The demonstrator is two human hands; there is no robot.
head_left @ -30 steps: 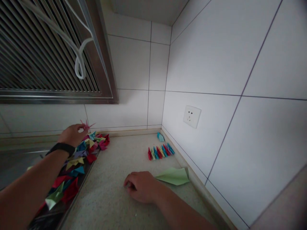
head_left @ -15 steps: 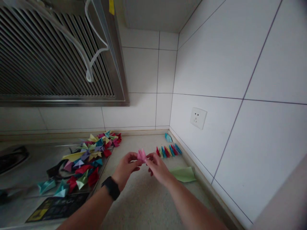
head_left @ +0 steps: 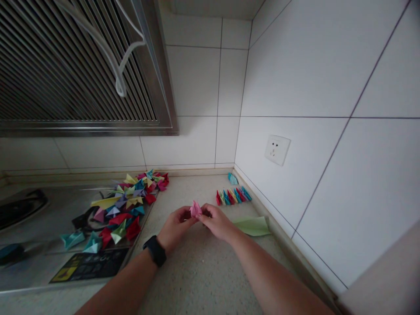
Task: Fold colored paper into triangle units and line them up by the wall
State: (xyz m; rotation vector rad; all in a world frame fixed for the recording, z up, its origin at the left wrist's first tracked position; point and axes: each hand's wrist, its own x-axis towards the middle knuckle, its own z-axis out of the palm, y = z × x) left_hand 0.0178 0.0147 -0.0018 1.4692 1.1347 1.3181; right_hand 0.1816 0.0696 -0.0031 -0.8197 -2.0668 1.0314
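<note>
A small pink folded-paper piece (head_left: 195, 209) is held above the counter between my two hands. My left hand (head_left: 177, 225), with a black watch on its wrist, pinches its left side. On the other side my right hand (head_left: 215, 221) grips it with thumb and fingers. Part of the paper is hidden by the fingertips. Just beyond my right hand stands a row of folded-paper pieces (head_left: 233, 196) in red, yellow and blue. A flat light-green paper sheet (head_left: 252, 226) lies beside my right forearm.
A heap of colourful folded-paper pieces (head_left: 124, 205) covers part of the stove (head_left: 36, 232) at left. One light-blue folded piece (head_left: 232, 178) sits in the back corner. Overhead at left hangs a range hood (head_left: 82, 74). A socket (head_left: 277, 149) is on the right wall.
The pink paper has been turned and now looks narrower and more pointed, with my hands closer together around it. My view has tilted down slightly.
</note>
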